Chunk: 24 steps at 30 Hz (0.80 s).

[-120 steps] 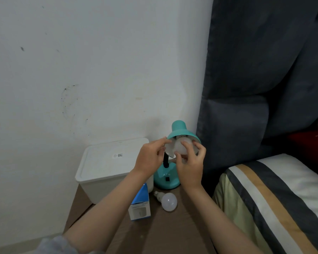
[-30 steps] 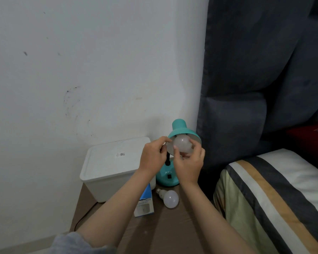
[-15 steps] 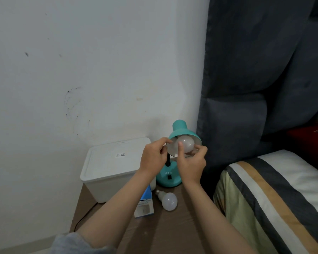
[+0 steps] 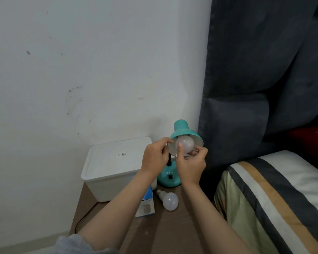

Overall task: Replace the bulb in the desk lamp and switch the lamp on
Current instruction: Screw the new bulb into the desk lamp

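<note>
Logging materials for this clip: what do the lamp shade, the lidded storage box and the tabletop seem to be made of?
Lamp shade: likely painted metal or hard plastic; smooth teal outside, pale inside, thin rim.
Storage box: probably plastic; uniform matte off-white, rounded moulded corners, fitted lid.
Tabletop: looks like brown wood-effect laminate or veneer; faint grain streaks, dull sheen. Solid wood cannot be ruled out.

Glossy teal lamp shade (image 4: 181, 130), frosted matt bulb (image 4: 185, 143), matt white plastic box (image 4: 116, 162), wood-grain table (image 4: 169, 228).
</note>
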Each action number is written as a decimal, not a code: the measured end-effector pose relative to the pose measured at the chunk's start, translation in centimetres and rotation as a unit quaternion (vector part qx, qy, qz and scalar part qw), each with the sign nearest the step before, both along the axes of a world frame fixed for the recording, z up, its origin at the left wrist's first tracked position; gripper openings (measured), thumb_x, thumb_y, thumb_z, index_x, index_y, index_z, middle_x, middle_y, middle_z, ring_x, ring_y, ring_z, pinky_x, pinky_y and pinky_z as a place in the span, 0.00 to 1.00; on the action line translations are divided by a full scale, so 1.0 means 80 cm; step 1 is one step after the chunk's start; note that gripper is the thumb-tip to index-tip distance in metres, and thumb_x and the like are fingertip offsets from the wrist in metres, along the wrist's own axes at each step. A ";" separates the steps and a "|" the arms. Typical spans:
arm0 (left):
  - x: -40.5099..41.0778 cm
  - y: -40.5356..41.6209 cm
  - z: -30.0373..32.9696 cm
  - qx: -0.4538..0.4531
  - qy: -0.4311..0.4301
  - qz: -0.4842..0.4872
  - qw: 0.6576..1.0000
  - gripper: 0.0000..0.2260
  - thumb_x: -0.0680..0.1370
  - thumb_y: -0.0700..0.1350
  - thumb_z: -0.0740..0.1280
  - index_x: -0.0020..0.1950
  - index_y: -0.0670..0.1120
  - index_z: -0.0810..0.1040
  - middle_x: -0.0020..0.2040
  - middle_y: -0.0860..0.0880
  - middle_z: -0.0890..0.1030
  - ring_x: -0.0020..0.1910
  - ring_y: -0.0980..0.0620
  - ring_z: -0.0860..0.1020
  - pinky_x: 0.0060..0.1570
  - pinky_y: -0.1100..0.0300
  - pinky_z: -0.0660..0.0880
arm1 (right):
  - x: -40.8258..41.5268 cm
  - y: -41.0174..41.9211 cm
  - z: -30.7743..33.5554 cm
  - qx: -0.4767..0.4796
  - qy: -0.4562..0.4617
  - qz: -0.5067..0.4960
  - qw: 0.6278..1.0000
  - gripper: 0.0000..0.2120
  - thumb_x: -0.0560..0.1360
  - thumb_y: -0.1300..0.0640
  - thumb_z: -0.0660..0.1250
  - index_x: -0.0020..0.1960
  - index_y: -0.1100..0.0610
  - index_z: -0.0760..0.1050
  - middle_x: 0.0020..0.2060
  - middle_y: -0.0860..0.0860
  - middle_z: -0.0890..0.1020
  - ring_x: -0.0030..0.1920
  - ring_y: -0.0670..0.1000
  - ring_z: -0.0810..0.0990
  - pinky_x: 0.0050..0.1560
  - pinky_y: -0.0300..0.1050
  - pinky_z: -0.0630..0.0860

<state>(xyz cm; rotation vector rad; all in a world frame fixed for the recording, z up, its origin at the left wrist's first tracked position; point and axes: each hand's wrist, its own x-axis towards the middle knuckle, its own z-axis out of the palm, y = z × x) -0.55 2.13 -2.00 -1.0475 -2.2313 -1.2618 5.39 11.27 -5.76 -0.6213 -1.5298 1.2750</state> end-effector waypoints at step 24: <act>0.001 0.001 -0.002 0.012 -0.011 0.004 1.000 0.10 0.73 0.33 0.64 0.48 0.45 0.80 0.29 0.51 0.75 0.26 0.50 0.74 0.33 0.50 0.76 | -0.008 -0.012 -0.015 0.096 0.045 0.021 0.994 0.25 0.71 0.60 0.72 0.65 0.52 0.71 0.57 0.52 0.70 0.51 0.54 0.80 0.49 0.42 0.82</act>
